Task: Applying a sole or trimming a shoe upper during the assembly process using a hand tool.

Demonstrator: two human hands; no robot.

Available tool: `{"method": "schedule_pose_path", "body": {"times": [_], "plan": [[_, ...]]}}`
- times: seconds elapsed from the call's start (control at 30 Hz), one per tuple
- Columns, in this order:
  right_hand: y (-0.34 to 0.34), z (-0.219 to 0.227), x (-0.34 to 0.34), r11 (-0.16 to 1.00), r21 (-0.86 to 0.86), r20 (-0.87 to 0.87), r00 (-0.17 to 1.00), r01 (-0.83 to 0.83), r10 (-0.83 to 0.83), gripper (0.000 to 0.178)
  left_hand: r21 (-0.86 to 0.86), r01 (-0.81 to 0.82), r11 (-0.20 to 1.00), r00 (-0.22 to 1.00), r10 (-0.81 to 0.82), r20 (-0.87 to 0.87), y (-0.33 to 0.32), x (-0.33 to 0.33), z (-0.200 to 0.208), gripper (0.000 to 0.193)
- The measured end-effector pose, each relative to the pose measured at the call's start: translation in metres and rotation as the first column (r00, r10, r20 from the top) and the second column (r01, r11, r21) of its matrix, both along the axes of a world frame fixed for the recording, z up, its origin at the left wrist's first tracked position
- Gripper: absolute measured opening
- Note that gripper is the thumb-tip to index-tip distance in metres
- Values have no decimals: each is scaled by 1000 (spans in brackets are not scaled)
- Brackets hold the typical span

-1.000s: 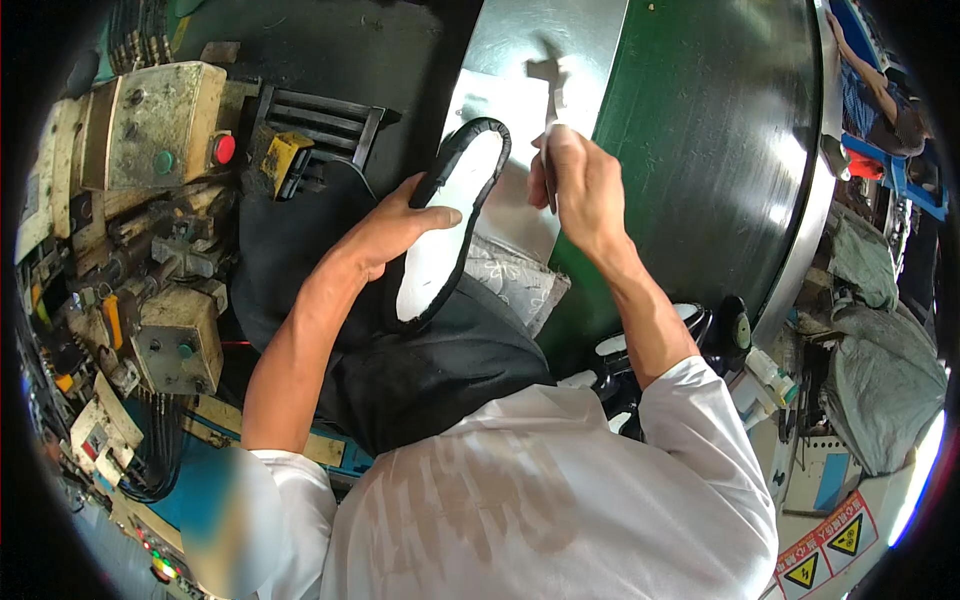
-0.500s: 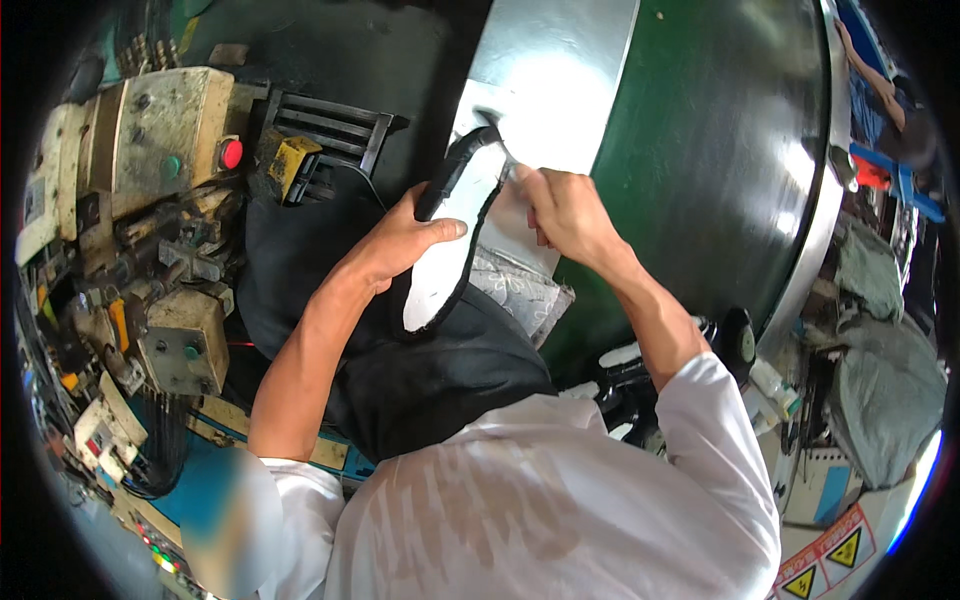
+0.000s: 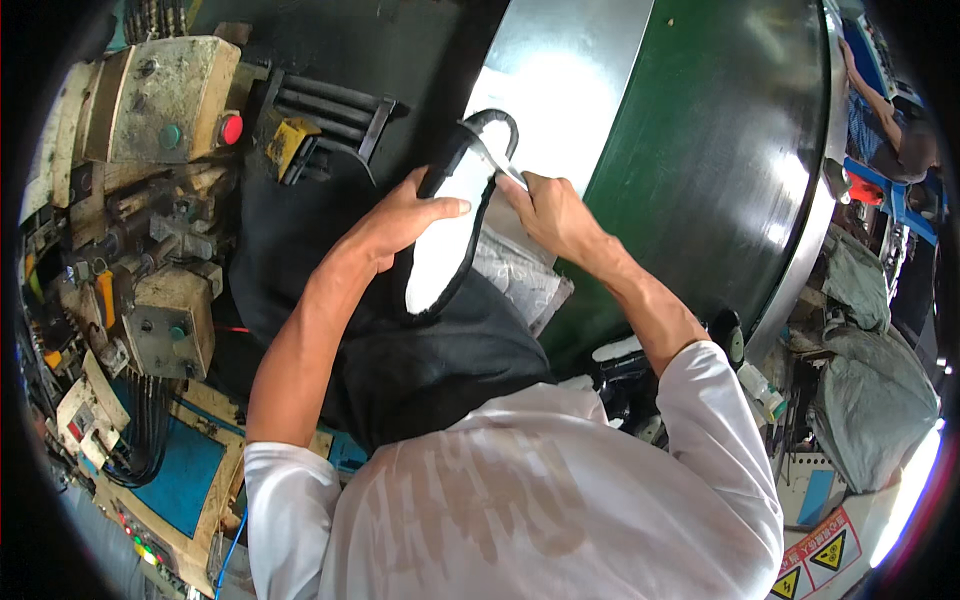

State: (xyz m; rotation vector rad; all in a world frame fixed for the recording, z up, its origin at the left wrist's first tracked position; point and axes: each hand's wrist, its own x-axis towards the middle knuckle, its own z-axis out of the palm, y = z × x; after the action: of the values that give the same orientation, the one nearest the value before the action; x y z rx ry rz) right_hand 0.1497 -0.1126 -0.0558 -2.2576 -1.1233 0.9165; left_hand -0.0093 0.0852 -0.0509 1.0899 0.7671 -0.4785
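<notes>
Green belt (image 3: 720,130) sits right of you. Shoe (image 3: 447,235) is over your black-clad lap (image 3: 430,370), white underside up, presumably for access. Left hand (image 3: 405,222) clamps its side, likely steadying; right hand (image 3: 562,215) is closed round metal tool (image 3: 487,148). Versus half a second ago, tool now crosses the shoe's far end.

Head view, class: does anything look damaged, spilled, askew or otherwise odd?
The control box at upper left looks odd: pale but darkly stained. The shoe in the left hand shows no clear damage.
</notes>
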Motion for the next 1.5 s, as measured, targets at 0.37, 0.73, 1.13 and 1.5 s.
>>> {"method": "schedule_pose_path", "body": {"times": [0.37,0.73,1.13,1.5], "plan": [[-5,-17,47,988,-150,337,942,47,6,42,-7,-30,1000,1000,30,2,1,-8,1,75],[21,9,28,870,276,262,839,409,-478,31,-73,-66,995,998,65,-21,3,-15,4,71],[-52,-54,-6,927,-176,321,910,331,-264,43,-430,-409,805,890,456,6,1,-82,5,61],[115,115,-119,863,423,-700,705,276,118,84,-520,-460,720,623,679,389,-24,-162,65,78]]}}
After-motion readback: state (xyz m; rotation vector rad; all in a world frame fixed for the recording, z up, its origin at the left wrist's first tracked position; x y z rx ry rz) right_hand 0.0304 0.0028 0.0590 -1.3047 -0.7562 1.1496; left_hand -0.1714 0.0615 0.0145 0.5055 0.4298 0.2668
